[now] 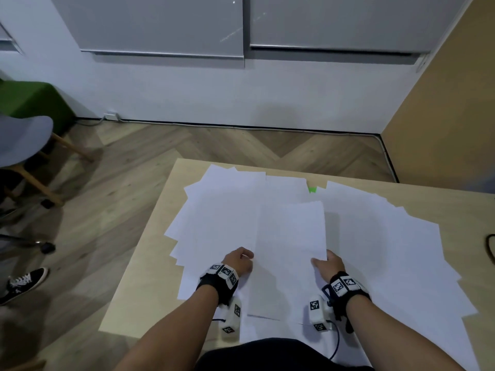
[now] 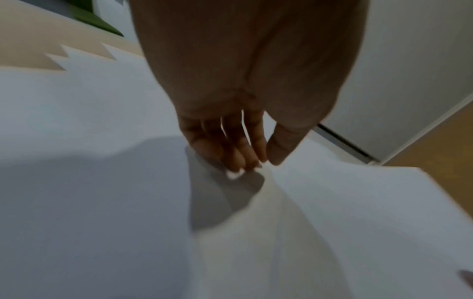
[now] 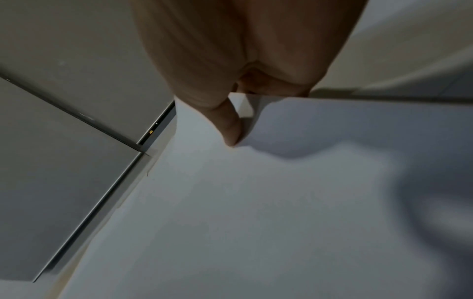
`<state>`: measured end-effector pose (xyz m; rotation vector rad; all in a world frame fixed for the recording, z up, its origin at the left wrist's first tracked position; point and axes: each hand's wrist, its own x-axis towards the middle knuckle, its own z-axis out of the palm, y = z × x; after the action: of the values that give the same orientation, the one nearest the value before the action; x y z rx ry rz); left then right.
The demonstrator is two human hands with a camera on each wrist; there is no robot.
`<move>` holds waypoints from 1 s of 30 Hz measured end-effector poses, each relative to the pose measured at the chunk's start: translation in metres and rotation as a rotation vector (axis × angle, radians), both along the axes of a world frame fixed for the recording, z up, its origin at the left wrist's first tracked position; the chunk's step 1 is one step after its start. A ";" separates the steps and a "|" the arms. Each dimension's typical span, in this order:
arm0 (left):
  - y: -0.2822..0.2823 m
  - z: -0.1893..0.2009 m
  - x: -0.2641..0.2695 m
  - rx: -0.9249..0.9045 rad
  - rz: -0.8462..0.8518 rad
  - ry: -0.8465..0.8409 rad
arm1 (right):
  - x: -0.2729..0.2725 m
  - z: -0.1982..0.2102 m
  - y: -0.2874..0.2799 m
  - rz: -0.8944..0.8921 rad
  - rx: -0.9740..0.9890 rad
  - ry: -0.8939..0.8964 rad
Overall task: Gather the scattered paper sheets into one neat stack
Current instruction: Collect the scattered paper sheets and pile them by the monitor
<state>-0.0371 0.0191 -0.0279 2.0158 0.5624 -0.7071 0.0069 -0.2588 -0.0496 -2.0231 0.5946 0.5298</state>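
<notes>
Many white paper sheets [image 1: 222, 210] lie overlapping across the light wooden table [image 1: 150, 263], with more spread to the right [image 1: 396, 250]. In the middle, a sheet or thin bundle [image 1: 289, 236] is lifted off the pile and held by both hands at its near side edges. My left hand [image 1: 242, 259] pinches its left edge between thumb and fingertips [image 2: 263, 161], and the paper [image 2: 345, 202] bows there. My right hand [image 1: 326, 263] grips the right edge, thumb [image 3: 232, 131] on top of the sheet [image 3: 230, 202], fingers hidden beneath.
A small green tab [image 1: 312, 189] shows between sheets near the far edge. A grey chair [image 1: 21, 140] and green seat [image 1: 29, 100] stand left of the table, with another person's shoe [image 1: 24, 282] on the floor. A black cable [image 1: 490, 249] lies at the table's right edge.
</notes>
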 end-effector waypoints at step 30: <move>0.043 -0.011 0.011 0.605 -0.077 0.004 | -0.026 0.017 -0.027 -0.366 -0.199 0.110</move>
<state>-0.0264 0.0622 -0.0392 2.6057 0.7707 -0.6343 -0.0186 -0.2854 -0.0322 -2.0124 1.0956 0.3734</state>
